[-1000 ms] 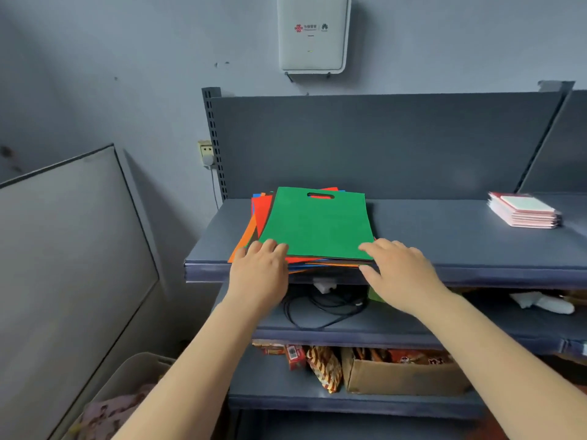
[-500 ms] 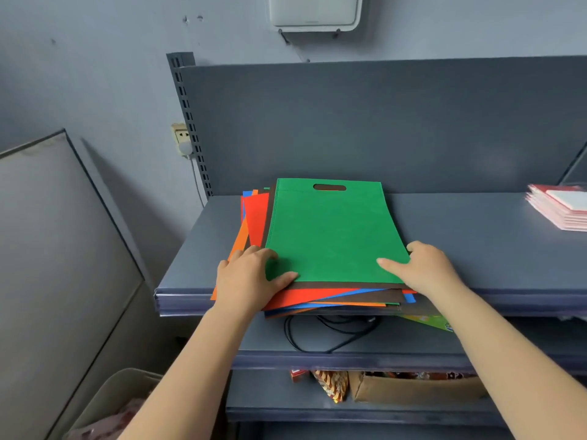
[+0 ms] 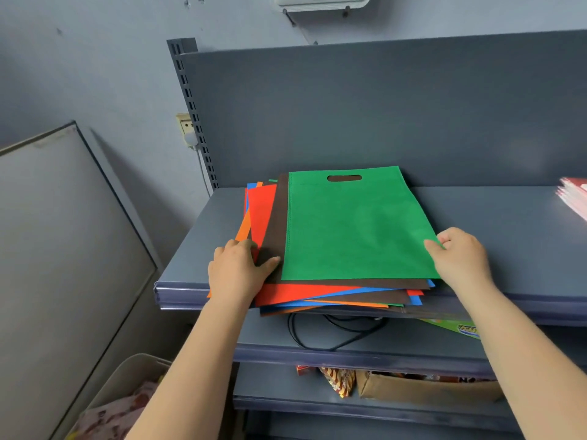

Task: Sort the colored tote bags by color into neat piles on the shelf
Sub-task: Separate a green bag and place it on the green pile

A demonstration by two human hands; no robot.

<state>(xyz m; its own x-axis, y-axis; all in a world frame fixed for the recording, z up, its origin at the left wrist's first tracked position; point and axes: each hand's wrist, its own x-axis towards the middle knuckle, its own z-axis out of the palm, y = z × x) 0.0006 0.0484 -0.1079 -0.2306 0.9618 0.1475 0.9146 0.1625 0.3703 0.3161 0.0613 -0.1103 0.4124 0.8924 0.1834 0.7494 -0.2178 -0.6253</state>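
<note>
A loose stack of flat tote bags lies on the top shelf [image 3: 495, 230], overhanging its front edge. On top is a green bag [image 3: 355, 223] with a cut-out handle at the far end. A brown bag [image 3: 279, 223] shows beneath it on the left, then a red bag [image 3: 262, 211], with an orange bag [image 3: 244, 228] and a blue bag [image 3: 359, 292] peeking out at the edges. My left hand [image 3: 236, 271] rests flat on the stack's front left corner, thumb on the brown bag. My right hand [image 3: 460, 258] pinches the green bag's right edge, thumb on top.
A pile of red and pink booklets [image 3: 575, 198] sits at the shelf's far right. A black cable [image 3: 333, 339] lies on the shelf below, and a cardboard box [image 3: 425, 389] under that. A grey panel [image 3: 63, 249] leans at left above a bin [image 3: 127, 395].
The green bag has shifted right off the stack, uncovering the brown bag's left strip. My right hand moved right with it; my left hand stays on the stack's corner.
</note>
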